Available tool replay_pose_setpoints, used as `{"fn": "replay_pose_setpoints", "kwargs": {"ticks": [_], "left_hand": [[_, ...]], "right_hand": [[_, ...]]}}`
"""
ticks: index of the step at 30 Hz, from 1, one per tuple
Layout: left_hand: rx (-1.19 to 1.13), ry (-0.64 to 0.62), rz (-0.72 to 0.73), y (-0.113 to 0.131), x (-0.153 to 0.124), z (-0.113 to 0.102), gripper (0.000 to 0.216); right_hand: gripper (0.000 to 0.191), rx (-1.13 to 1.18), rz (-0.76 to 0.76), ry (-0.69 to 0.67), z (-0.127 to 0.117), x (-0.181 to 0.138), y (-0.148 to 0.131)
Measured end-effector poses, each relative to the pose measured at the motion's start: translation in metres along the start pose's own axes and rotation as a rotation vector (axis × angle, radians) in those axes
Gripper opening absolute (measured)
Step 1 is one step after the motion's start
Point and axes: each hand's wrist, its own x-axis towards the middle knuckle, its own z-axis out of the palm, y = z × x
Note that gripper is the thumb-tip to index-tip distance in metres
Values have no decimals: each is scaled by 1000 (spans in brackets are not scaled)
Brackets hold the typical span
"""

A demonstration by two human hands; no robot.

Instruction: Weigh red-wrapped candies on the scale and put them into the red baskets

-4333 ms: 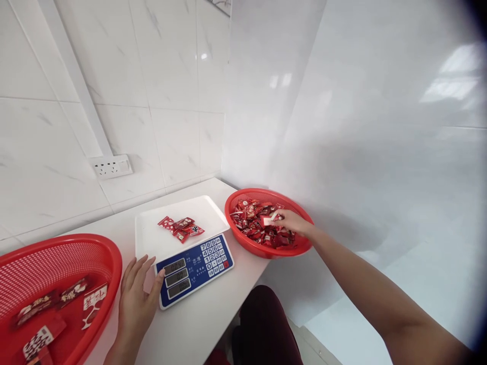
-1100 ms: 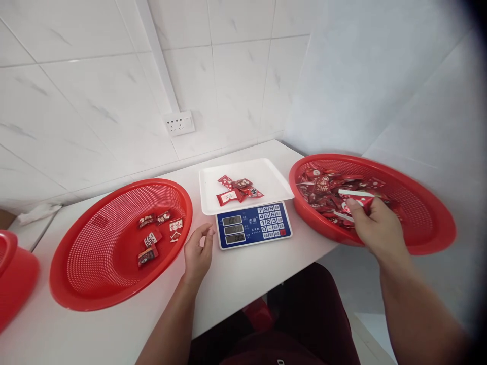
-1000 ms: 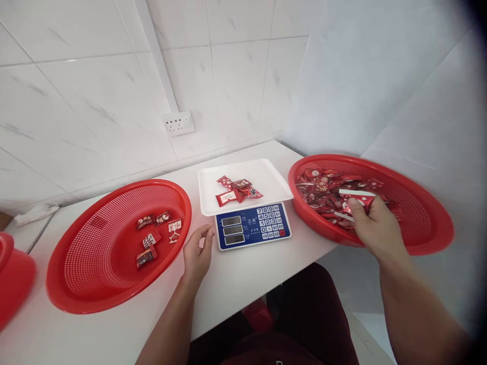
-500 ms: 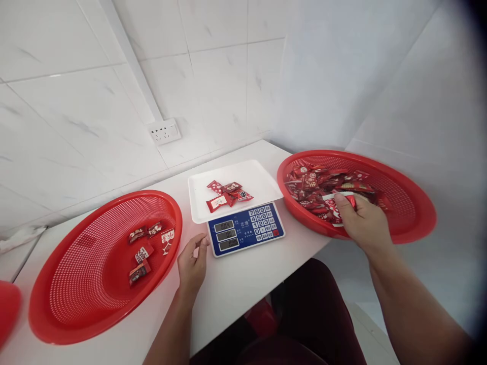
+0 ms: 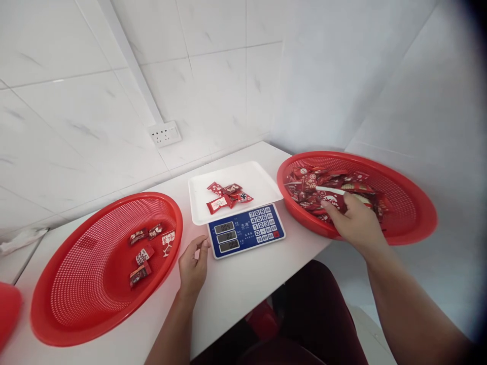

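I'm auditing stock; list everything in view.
Scale: one, blue and white, centre.
Table: one, white, beneath scale.
Left basket, right basket: two, red, flanking scale.
Heaped packets: many, reddish, right basket.
Scattered packets: about five, reddish, left basket.
Tray packets: at least four, reddish, white tray.
Held packet: one, red and white, right hand.
Socket panel, conduit: two, white, wall.
Cropped object: one, red, left edge.
Left hand: one, beside scale.
Right hand: one, over right basket.

White counter (image 5: pixel 228 299) with a scale (image 5: pixel 246 230) near its middle.
The left basket (image 5: pixel 79 268), red and perforated, stands near the scale; the similar right basket (image 5: pixel 409 208) stands close on its other side, reaching past the counter's edge. A dark seam (image 5: pixel 30 257) crosses the top at far left.
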Motion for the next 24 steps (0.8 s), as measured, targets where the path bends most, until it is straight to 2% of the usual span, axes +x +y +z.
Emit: {"fn": "replay_pose_setpoints", "kwargs": {"ticks": [2, 6, 9, 12, 16, 24], "left_hand": [[-3, -3, 0, 0, 0, 0, 21], [1, -4, 2, -1, 0, 0, 22], [2, -8, 0, -1, 0, 0, 22], [2, -14, -1, -1, 0, 0, 22], [-9, -10, -9, -2, 0, 1, 23], [-4, -20, -21, -1, -1, 0, 24]], "right_hand": [[32, 7, -12, 8, 1, 0, 0], [49, 7, 76, -6, 1, 1, 1], [40, 4, 76, -46, 0, 1, 2], [33, 54, 47, -27, -1, 1, 4], [31, 110, 25, 34, 0, 2, 9], [30, 152, 46, 48, -3, 0, 5]]}}
